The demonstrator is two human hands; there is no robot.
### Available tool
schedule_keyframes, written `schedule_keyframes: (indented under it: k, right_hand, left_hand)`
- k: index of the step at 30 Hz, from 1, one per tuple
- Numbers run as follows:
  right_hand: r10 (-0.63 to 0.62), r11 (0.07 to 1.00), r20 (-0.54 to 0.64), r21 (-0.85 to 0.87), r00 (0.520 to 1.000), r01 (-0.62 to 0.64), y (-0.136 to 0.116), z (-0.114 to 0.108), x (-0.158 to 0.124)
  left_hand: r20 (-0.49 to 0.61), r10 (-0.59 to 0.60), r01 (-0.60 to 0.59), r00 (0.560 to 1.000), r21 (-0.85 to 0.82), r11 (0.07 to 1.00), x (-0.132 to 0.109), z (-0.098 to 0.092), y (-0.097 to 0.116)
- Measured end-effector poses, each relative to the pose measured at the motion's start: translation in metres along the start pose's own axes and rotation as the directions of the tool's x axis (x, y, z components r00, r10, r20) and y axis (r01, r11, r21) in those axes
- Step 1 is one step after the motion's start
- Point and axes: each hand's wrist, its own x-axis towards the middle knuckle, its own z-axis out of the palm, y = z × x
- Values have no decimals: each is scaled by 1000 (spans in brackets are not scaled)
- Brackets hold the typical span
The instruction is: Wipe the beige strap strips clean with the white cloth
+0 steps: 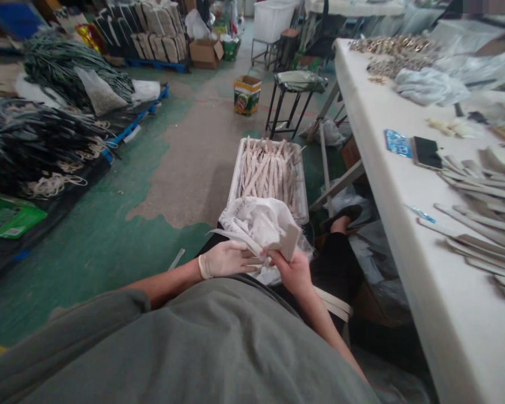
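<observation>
My left hand [226, 260] wears a pale glove and pinches thin grey strips that stick out of a crumpled white bag [256, 221] held over my lap. My bare right hand [293, 270] grips the same bundle from the right, fingers wrapped round a flat beige strap end [292, 241]. Just beyond the bag, on the floor, stands a white crate [234, 178] filled with several beige straps [269, 171].
A long white table [408, 224] runs along the right, carrying grey strips [480, 219], a phone [427, 152], a blue card [397, 142] and metal parts [389, 47]. Piled cords [46, 140] lie left. A stool [297, 90] and carton [247, 94] stand behind the crate.
</observation>
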Motion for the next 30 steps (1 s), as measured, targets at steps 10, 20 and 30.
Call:
schedule_keyframes:
  k: [10,20,30]
  right_hand:
    - [166,936,-54,322,985,-140,22,-78,-77]
    - [211,899,-177,421,961,-120,1,-53,8]
    - [50,984,-183,175,982,-17,-5,-42,28]
  left_hand:
    - [-579,594,-780,558,-123,613,-5,-31,143]
    - [80,412,-394,908,502,770,54,35,36]
    - [324,205,-383,923,810,445,60,62,-10]
